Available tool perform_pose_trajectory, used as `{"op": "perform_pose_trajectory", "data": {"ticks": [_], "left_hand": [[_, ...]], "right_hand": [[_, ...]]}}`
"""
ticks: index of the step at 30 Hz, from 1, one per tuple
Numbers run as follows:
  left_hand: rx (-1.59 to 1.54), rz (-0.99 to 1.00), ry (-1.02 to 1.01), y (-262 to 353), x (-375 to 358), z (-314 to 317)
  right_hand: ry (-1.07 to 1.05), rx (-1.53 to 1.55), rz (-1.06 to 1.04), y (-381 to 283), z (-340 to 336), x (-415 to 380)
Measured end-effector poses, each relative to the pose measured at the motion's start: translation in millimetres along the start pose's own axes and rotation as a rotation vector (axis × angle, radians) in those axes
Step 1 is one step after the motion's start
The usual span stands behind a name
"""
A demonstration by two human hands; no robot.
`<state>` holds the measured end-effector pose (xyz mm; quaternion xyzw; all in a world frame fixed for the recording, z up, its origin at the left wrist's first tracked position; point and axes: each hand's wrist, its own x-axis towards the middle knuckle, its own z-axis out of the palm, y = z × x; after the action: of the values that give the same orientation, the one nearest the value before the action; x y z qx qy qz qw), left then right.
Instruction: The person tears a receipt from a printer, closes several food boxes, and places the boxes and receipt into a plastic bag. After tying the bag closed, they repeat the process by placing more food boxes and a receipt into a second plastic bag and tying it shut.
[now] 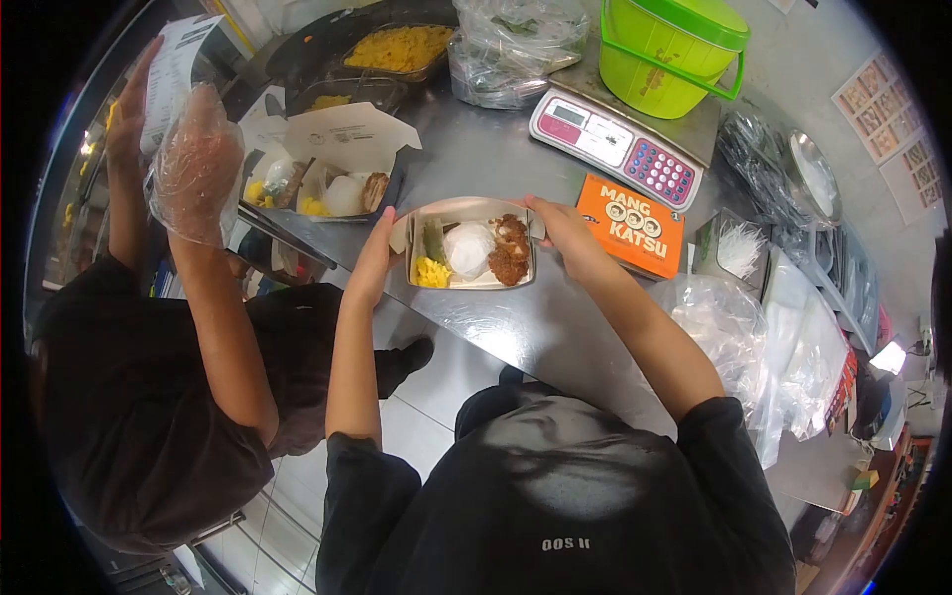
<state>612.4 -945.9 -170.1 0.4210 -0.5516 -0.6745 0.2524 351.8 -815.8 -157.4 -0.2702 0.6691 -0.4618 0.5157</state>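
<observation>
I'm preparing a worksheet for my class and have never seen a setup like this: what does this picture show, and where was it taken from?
There is no machine here, only people. This single picture comes from a camera worn on a person's head, looking forward and down. That person's left hand and right hand hold an open food box by its two ends; inside are white rice, fried pieces and something yellow. On the metal counter are an orange box, another open box and a scale, on which a green bucket appears to stand. The gloved hand at the picture's left belongs to someone else.
</observation>
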Motion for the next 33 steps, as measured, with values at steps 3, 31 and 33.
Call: {"op": "perform_pose_trajectory", "data": {"ticks": [3, 31, 33], "left_hand": [[0.036, -0.009, -0.076, 11, -9, 9], [1.443, 0.928, -0.297, -15, 6, -8], [1.466, 0.951, -0.307, -16, 6, -10]], "right_hand": [[0.057, -0.035, -0.019, 9, 5, 0], [-0.022, -1.408, -1.288, 38, 2, -10], [-0.026, -1.396, -1.294, 34, 2, -7]]}}
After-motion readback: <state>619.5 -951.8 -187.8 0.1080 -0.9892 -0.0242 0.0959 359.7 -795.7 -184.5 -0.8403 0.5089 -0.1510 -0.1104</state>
